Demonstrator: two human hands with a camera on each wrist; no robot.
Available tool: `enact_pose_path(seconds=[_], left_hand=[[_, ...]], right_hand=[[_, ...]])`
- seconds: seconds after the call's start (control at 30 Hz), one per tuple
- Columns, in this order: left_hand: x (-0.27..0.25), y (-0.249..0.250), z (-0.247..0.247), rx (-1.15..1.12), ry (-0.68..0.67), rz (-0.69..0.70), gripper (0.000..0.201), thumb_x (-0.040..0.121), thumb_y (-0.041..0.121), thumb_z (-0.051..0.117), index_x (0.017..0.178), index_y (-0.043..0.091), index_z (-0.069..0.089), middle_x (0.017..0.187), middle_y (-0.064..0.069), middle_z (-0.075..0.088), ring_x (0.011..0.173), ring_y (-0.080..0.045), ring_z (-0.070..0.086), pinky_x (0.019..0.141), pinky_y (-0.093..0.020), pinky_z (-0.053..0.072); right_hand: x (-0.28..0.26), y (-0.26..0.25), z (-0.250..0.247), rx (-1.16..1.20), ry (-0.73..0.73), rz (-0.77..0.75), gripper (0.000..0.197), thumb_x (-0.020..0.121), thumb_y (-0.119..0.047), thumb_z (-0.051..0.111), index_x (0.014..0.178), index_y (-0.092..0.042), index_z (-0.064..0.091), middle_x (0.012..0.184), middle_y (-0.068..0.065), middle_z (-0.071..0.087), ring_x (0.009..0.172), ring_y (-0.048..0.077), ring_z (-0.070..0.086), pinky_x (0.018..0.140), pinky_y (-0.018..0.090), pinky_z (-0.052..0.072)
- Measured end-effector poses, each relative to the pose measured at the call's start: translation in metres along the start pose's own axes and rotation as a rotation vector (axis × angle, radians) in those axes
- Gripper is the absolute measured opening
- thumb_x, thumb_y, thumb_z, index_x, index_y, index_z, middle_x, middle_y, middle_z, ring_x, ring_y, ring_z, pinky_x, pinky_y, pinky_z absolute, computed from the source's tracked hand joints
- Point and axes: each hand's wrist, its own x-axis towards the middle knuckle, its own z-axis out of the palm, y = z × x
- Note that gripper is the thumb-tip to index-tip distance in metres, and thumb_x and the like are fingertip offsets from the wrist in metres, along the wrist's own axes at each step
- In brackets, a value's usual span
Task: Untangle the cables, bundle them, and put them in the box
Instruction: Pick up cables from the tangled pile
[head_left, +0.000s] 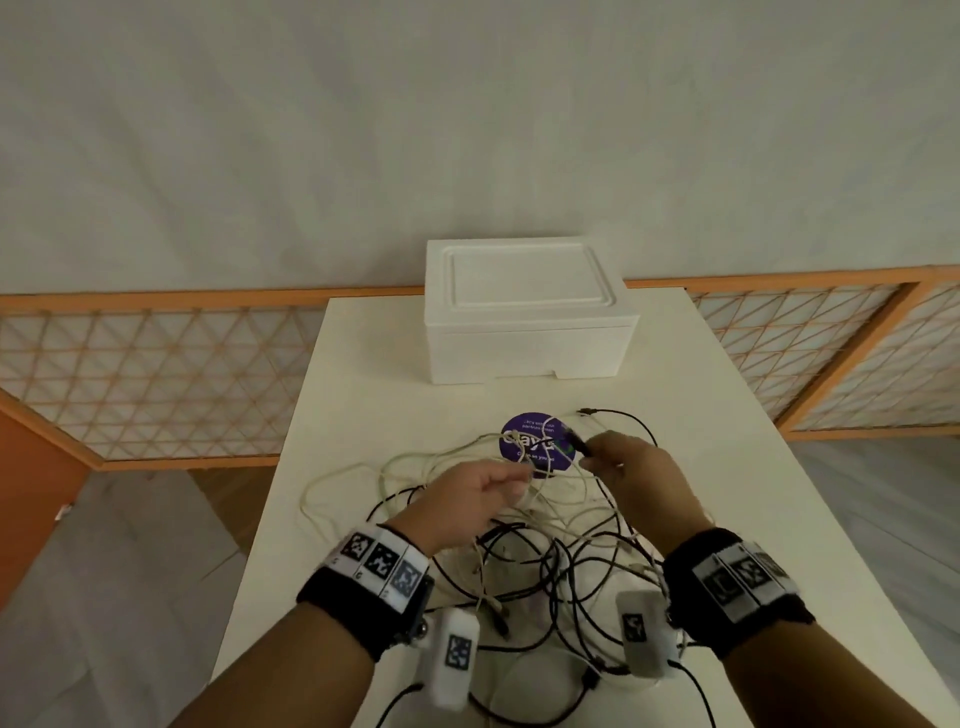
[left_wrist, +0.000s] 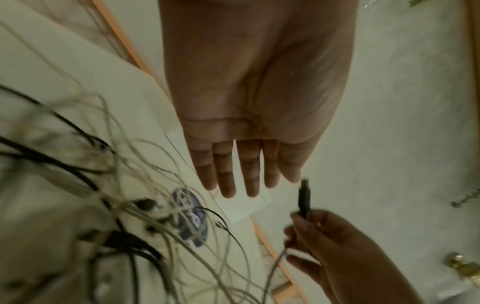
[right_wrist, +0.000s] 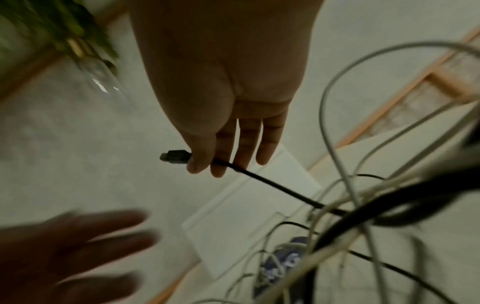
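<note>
Nearest to the person, a tangled heap of thin black and off-white cables (head_left: 545, 561) lies spread on the white rectangular table (head_left: 727, 467), and it reaches from the near edge up to the middle. Both wrists carry black bands with printed square markers.

Above the heap, the left hand (head_left: 470, 499) hovers with straight, relaxed fingers (left_wrist: 226, 174) slightly apart; in the head view a pale cable seems to run at its fingertips, but the left wrist view shows the palm holding nothing. Just beside it, the right hand (head_left: 631, 475) pinches the black cable end with its plug (right_wrist: 174, 157) between thumb and first fingers, and the plug sticks out from the fingertips.

Under the far loops of cable lies a round purple sticker with white letters (head_left: 537, 444).

Further back, well apart from the cables, the white rectangular foam box (head_left: 524, 312) stands with its lid on.
</note>
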Motion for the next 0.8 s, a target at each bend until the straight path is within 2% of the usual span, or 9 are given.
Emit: enact_pose_path(seconds=[0.1, 0.2, 0.3, 0.33, 0.4, 0.47, 0.6, 0.7, 0.8], left_hand=[[0.019, 0.028, 0.020, -0.019, 0.002, 0.074, 0.019, 0.097, 0.028, 0.054, 0.112, 0.024, 0.066, 0.095, 0.005, 0.067, 0.086, -0.006, 0.059, 0.083, -0.028, 0.047], [0.032, 0.029, 0.029, -0.151, 0.169, 0.086, 0.027, 0.089, 0.041, 0.055, 0.101, 0.021, 0.070, 0.095, -0.018, 0.069, 0.085, -0.030, 0.064, 0.085, -0.047, 0.050], [0.032, 0.025, 0.034, -0.240, 0.278, 0.125, 0.015, 0.095, 0.024, 0.055, 0.095, 0.023, 0.070, 0.087, 0.000, 0.072, 0.084, -0.009, 0.067, 0.082, -0.029, 0.051], [0.030, 0.027, 0.036, -0.282, 0.310, 0.143, 0.018, 0.097, 0.021, 0.053, 0.094, 0.024, 0.070, 0.089, 0.001, 0.073, 0.084, -0.009, 0.066, 0.081, -0.027, 0.050], [0.025, 0.036, 0.033, -0.456, 0.409, 0.156, 0.023, 0.100, 0.025, 0.047, 0.095, 0.017, 0.068, 0.096, -0.005, 0.073, 0.087, -0.019, 0.067, 0.081, -0.032, 0.051], [0.023, 0.047, 0.013, -0.721, 0.555, 0.120, 0.026, 0.103, 0.026, 0.040, 0.097, 0.010, 0.059, 0.099, -0.008, 0.072, 0.091, -0.020, 0.069, 0.085, -0.036, 0.054], [0.009, 0.051, -0.071, -1.103, 0.840, 0.239, 0.023, 0.102, 0.033, 0.040, 0.088, 0.019, 0.053, 0.083, 0.002, 0.070, 0.083, -0.018, 0.067, 0.083, -0.043, 0.054], [-0.007, 0.036, -0.119, -1.092, 0.975, 0.311, 0.023, 0.101, 0.035, 0.044, 0.086, 0.019, 0.052, 0.079, 0.002, 0.063, 0.074, -0.018, 0.061, 0.078, -0.040, 0.054], [-0.013, 0.029, -0.124, -0.984, 0.991, 0.293, 0.021, 0.101, 0.031, 0.044, 0.085, 0.020, 0.052, 0.074, 0.003, 0.057, 0.066, -0.014, 0.054, 0.075, -0.036, 0.052]], right_hand=[[0.000, -0.028, 0.004, 0.083, -0.004, -0.133, 0.013, 0.086, -0.019, 0.067, 0.098, -0.021, 0.073, 0.081, -0.006, 0.069, 0.074, 0.009, 0.061, 0.068, 0.023, 0.046], [0.002, -0.036, 0.011, 0.190, 0.042, -0.123, 0.020, 0.089, -0.015, 0.063, 0.106, -0.021, 0.071, 0.079, -0.012, 0.066, 0.070, 0.001, 0.057, 0.066, 0.014, 0.042], [0.001, -0.036, 0.014, 0.324, 0.032, -0.111, 0.023, 0.088, -0.012, 0.065, 0.109, -0.022, 0.070, 0.073, -0.023, 0.061, 0.071, -0.009, 0.059, 0.065, 0.004, 0.040], [0.002, -0.036, 0.015, 0.329, 0.022, -0.122, 0.021, 0.088, -0.013, 0.065, 0.106, -0.023, 0.070, 0.072, -0.023, 0.061, 0.070, -0.009, 0.059, 0.064, 0.003, 0.040], [0.003, -0.027, 0.021, 0.173, -0.051, -0.109, 0.004, 0.089, -0.019, 0.064, 0.088, -0.021, 0.067, 0.068, -0.015, 0.060, 0.064, 0.001, 0.055, 0.061, 0.011, 0.042], [0.002, -0.004, 0.032, 0.034, -0.166, -0.016, 0.016, 0.090, -0.026, 0.061, 0.078, -0.015, 0.061, 0.067, -0.003, 0.061, 0.065, 0.016, 0.056, 0.062, 0.029, 0.047], [-0.018, 0.061, 0.045, -0.128, -0.297, 0.208, 0.022, 0.089, -0.035, 0.060, 0.074, -0.019, 0.063, 0.072, -0.002, 0.060, 0.077, 0.020, 0.061, 0.067, 0.030, 0.044], [-0.030, 0.081, 0.039, -0.107, -0.295, 0.267, 0.025, 0.089, -0.036, 0.061, 0.073, -0.018, 0.067, 0.078, 0.001, 0.067, 0.080, 0.019, 0.060, 0.073, 0.032, 0.045], [-0.022, 0.070, 0.028, -0.024, -0.165, 0.183, 0.018, 0.089, -0.028, 0.063, 0.079, -0.014, 0.068, 0.079, 0.001, 0.069, 0.080, 0.021, 0.063, 0.071, 0.030, 0.045]])
